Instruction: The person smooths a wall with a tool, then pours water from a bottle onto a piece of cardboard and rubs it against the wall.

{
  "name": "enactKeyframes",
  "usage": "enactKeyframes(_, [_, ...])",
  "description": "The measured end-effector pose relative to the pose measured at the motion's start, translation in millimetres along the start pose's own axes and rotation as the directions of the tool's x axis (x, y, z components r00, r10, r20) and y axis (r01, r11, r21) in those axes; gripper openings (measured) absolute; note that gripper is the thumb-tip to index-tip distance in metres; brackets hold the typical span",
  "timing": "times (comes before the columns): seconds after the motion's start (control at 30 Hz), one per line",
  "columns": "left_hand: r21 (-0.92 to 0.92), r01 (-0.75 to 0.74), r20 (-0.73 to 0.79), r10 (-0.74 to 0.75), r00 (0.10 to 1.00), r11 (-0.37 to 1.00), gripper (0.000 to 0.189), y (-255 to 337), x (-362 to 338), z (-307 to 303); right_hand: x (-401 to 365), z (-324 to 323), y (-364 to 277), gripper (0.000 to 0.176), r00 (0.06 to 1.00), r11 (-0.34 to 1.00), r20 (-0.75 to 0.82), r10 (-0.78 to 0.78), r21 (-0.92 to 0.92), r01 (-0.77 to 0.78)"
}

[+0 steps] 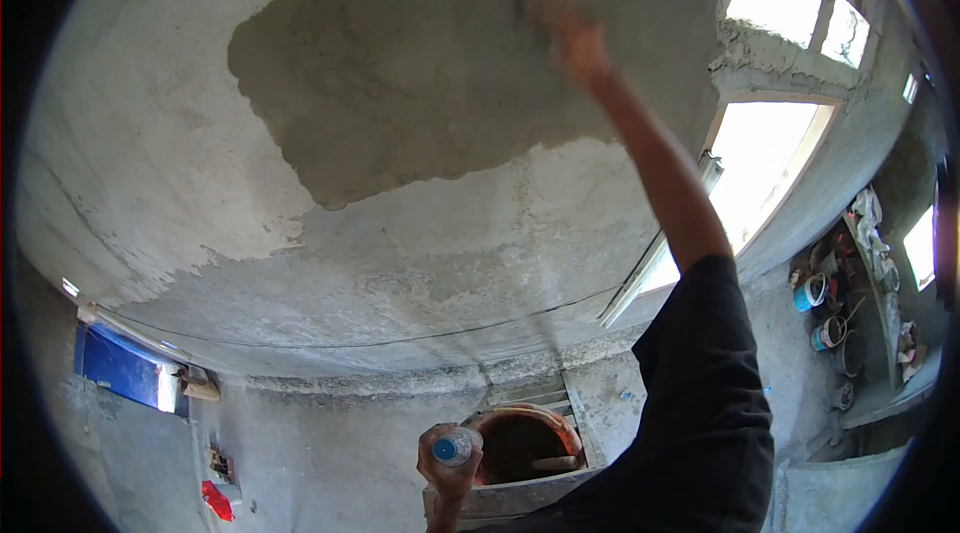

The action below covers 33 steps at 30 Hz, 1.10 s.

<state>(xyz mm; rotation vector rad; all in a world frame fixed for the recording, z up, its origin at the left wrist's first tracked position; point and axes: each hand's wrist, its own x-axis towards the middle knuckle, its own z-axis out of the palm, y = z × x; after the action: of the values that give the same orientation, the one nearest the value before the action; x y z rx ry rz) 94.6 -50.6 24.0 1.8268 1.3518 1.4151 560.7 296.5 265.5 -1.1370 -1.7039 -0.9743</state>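
Observation:
My left hand (447, 473), low in the view, is wrapped round a clear plastic bottle (452, 448) with a blue top. Beside it stands a round orange-rimmed tub (487, 421) holding dark wet material, with a handle-like piece (556, 463) at its right edge. My right arm stretches up to the wall. There my right hand (568, 28), smeared by motion, is at a dark damp patch of plaster (420, 73). A dark flat edge shows at its fingers; what the hand grips cannot be made out.
Dry, pale wall (150, 83) surrounds the damp patch. To the right are a bright window opening (765, 148) and several buckets (828, 333) by a shelf. A blue panel (115, 365) and a red item (216, 500) lie at left. Boards frame the tub.

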Motion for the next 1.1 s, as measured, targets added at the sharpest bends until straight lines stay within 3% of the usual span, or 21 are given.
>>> enactKeyframes(0.03, [-0.017, -0.033, 0.005, 0.033, 0.999, 0.999, 0.045, 0, -2, 1, -47, 24, -24, 0.063, 0.971, 0.981, 0.24, -0.02, -0.182, 0.066])
enactKeyframes(0.07, [-0.023, -0.036, 0.003, 0.036, 0.999, 0.999, 0.045, 3, -2, 1, -105, 56, -40, 0.06, 0.915, 0.991, 0.391, -0.102, -0.045, 0.129])
enactKeyframes(0.1, [-0.003, -0.049, 0.009, 0.049, 0.999, 0.999, 0.046, 7, -2, 0, -143, 54, -82, 0.056, 0.701, 0.854, 0.702, 0.125, 0.284, -0.437])
enactKeyframes(0.13, [0.016, -0.063, 0.01, 0.063, 0.998, 0.998, 0.046, 10, -1, 1, -185, 43, -110, 0.054, 0.614, 0.901, 0.789, -0.009, 0.273, -0.337])
enactKeyframes(0.17, [0.012, -0.071, -0.002, 0.071, 0.997, 0.997, 0.046, 9, -3, -1, -253, 53, -137, 0.053, 0.679, 0.761, 0.733, -0.046, 0.466, -0.452])
enactKeyframes(0.2, [-0.016, -0.033, -0.003, 0.033, 0.999, 0.999, 0.046, 8, -8, -4, -285, 37, -161, 0.053, 0.782, 0.773, 0.616, -0.099, 0.542, -0.329])
enactKeyframes(0.23, [-0.05, -0.002, -0.01, 0.001, 1.0, 0.999, 0.045, 6, -7, -2, -295, 5, -193, 0.062, 0.696, 0.65, 0.711, 0.099, 0.484, -0.586])
enactKeyframes(0.27, [-0.054, -0.009, -0.028, 0.008, 1.0, 0.998, 0.045, 7, -7, -3, -302, -21, -215, 0.06, 0.633, 0.414, 0.743, 0.218, 0.516, -0.749])
enactKeyframes(0.33, [-0.05, 0.01, -0.022, -0.011, 1.0, 0.999, 0.046, 9, -7, -7, -339, -52, -240, 0.042, 0.523, 0.383, 0.742, 0.419, 0.378, -0.843])
enactKeyframes(0.37, [-0.05, 0.006, -0.024, -0.007, 1.0, 0.999, 0.046, 9, -8, -10, -347, -73, -249, 0.032, 0.393, 0.292, 0.768, 0.505, 0.277, -0.915])
enactKeyframes(0.43, [-0.073, -0.111, 0.028, 0.114, 0.993, 0.991, 0.048, 5, -4, -12, -380, -113, -262, 0.028, 0.077, -0.291, 0.825, 0.56, 0.284, -0.914])
enactKeyframes(0.5, [-0.177, -0.024, -0.01, 0.023, 1.0, 0.984, 0.051, 3, -3, -8, -403, -157, -274, 0.025, -0.04, -0.72, 0.851, 0.523, 0.416, -0.555])
enactKeyframes(0.53, [-0.28, 0.064, -0.037, -0.078, 0.996, 0.958, 0.055, 4, -2, -7, -417, -177, -280, 0.024, -0.127, -0.743, 0.825, 0.551, 0.416, -0.524])
enactKeyframes(0.57, [-0.281, 0.059, -0.041, -0.074, 0.996, 0.958, 0.055, 16, 1, -6, -430, -194, -289, 0.024, -0.213, -0.764, 0.793, 0.571, 0.417, -0.492])
enactKeyframes(0.63, [-0.53, 0.192, 0.0, -0.227, 0.974, 0.826, 0.056, 46, 10, -3, -438, -230, -312, 0.021, -0.339, -0.722, 0.665, 0.666, 0.458, -0.52])
enactKeyframes(0.67, [-0.537, 0.185, 0.001, -0.219, 0.976, 0.823, 0.056, 42, 11, -2, -444, -242, -323, 0.021, -0.333, -0.715, 0.66, 0.673, 0.467, -0.521])
enactKeyframes(0.73, [-0.406, 0.258, 0.278, -0.151, 0.949, 0.877, 0.054, 32, 13, -2, -453, -259, -344, 0.024, -0.463, -0.731, 0.576, 0.674, 0.426, -0.534])
enactKeyframes(0.93, [-0.506, 0.254, 0.52, 0.057, 0.852, 0.824, 0.052, 38, 1, 23, -473, -248, -392, 0.02, -0.308, -0.561, 0.581, 0.753, 0.325, -0.761])
enactKeyframes(1.0, [-0.379, 0.145, 0.61, 0.129, 0.782, 0.914, 0.051, 44, -1, 25, -477, -242, -397, 0.019, -0.297, -0.564, 0.617, 0.729, 0.294, -0.772])
enactKeyframes(1.07, [-0.339, 0.147, 0.638, 0.112, 0.762, 0.929, 0.054, 57, 2, 22, -464, -243, -395, 0.019, -0.245, -0.516, 0.623, 0.743, 0.3, -0.802])
enactKeyframes(1.1, [-0.378, 0.204, 0.635, 0.093, 0.766, 0.903, 0.055, 60, 3, 23, -475, -241, -393, 0.019, -0.199, -0.376, 0.569, 0.798, 0.212, -0.902])
